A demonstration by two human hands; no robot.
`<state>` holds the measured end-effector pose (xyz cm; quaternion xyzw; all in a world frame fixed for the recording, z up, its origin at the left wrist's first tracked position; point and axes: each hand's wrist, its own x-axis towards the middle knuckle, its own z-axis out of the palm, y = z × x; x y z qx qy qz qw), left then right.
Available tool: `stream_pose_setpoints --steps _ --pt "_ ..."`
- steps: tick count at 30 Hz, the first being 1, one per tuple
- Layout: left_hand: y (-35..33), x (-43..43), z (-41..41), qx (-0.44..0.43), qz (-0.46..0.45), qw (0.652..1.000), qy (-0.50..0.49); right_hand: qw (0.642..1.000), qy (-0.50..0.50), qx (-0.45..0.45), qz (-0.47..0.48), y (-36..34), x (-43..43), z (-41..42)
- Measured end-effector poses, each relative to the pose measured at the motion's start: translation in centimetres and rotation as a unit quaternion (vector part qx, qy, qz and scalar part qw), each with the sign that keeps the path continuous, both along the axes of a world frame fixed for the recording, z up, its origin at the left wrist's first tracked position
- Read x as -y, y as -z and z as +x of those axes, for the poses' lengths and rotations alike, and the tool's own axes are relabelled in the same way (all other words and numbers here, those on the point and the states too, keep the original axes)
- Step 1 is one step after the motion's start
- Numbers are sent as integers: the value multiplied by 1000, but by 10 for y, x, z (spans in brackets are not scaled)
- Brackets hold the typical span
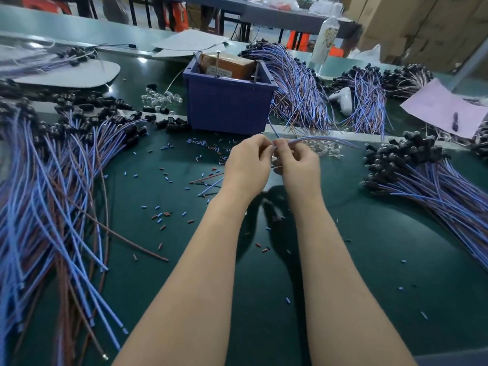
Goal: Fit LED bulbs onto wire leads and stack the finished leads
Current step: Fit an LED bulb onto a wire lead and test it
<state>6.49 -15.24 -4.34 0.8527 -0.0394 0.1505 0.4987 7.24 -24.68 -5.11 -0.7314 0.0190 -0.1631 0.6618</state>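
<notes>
Looks like a factory assembly bench: green work mat [369,247], heaps of wire leads [52,194], cardboard cartons [422,27] stacked behind.

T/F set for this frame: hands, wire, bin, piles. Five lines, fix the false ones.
1. Left hand and right hand both pinch a blue wire lead above the table. True.
2. The blue bin is empty. False: a brown box sits in it.
3. The blue bin stands beyond the hands. True.
4. The table is free of scraps. False: short blue and brown bits lie scattered on it.
5. A pile of black-capped leads lies at the right. True.
</notes>
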Motion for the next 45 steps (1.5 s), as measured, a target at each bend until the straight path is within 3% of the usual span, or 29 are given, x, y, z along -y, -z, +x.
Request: stream_pose_setpoints --steps 2,7,9,12,18,27,33,36,39,42,45 --pt "1 0 0 4 10 1000 -3 999 33 26 -11 1 -1 0" --pt "6 -10 1 -31 56 995 -80 958 142 65 242 -7 13 1" --pt "7 -15 2 -42 51 991 -116 941 153 70 293 -9 18 2" --pt "6 -15 2 -39 14 993 -106 950 112 57 288 -9 12 3" --pt "2 -6 0 -7 -33 999 13 982 36 8 185 -6 4 0" --pt "0 -10 0 -12 -74 995 69 982 16 12 188 -5 7 0" --pt "1 -21 3 -55 -104 993 27 940 132 32 313 -9 27 4" --pt "1 -19 3 -38 -108 992 -59 940 118 26 319 -8 23 3" --pt "3 -12 3 -35 -28 992 -120 941 71 9 332 -7 8 3" --pt "2 -10 2 -51 -4 993 -102 931 41 3 362 -9 5 2" --pt "0 -1 -2 -47 -91 995 -4 930 9 -8 367 -10 2 0"
